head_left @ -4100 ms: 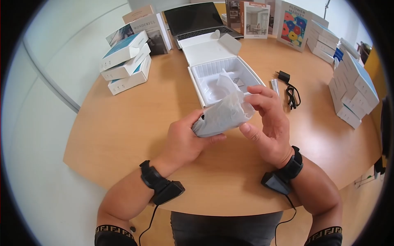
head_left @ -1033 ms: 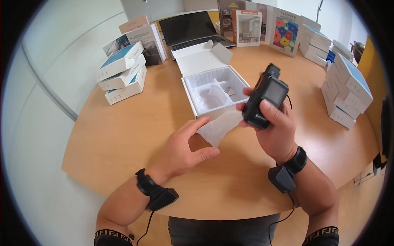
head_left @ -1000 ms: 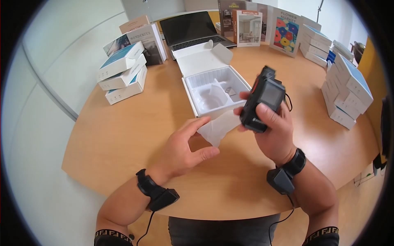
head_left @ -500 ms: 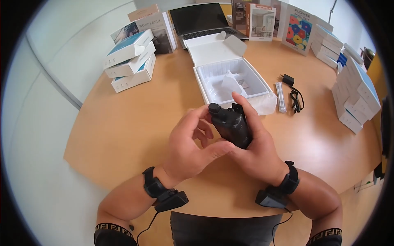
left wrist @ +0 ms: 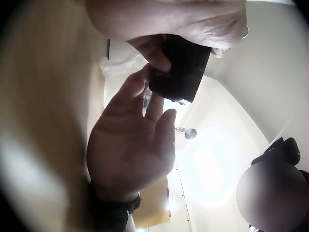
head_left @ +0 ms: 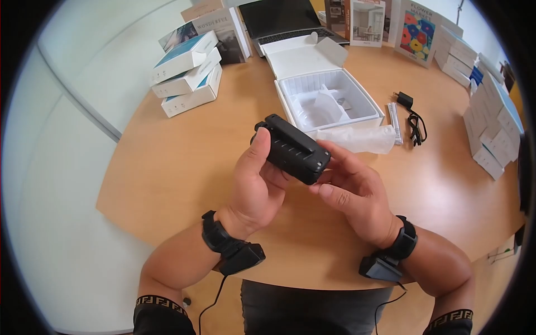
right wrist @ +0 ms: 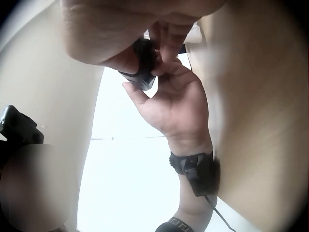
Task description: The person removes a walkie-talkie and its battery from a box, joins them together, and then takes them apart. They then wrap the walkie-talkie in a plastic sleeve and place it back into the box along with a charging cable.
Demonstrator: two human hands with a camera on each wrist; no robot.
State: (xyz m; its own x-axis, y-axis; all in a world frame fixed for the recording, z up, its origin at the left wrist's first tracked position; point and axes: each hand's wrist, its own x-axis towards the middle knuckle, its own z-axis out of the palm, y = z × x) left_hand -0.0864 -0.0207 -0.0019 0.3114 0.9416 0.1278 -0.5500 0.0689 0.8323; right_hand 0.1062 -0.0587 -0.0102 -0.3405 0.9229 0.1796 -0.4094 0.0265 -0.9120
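black device [head_left: 292,149] held up over the near middle of the tabletop [head_left: 184,167], between both hands, clear of the surface. left hand [head_left: 257,184] wrapped on its left end, thumb up along the side, fingers curled beneath. right hand [head_left: 352,187] cups the right end from below, fingers bent against the underside; how firmly it pinches cannot be told from the head view. risk: device looks smooth and blocky, and is gripped only at its ends, so a re-grip or turn could let it slip and drop onto the wood. clear bag [head_left: 357,138] lies just beyond the hands, against the near edge of the open white box [head_left: 329,103]; a dropped device could knock either. cable [head_left: 414,120] toward the right edge, well apart.
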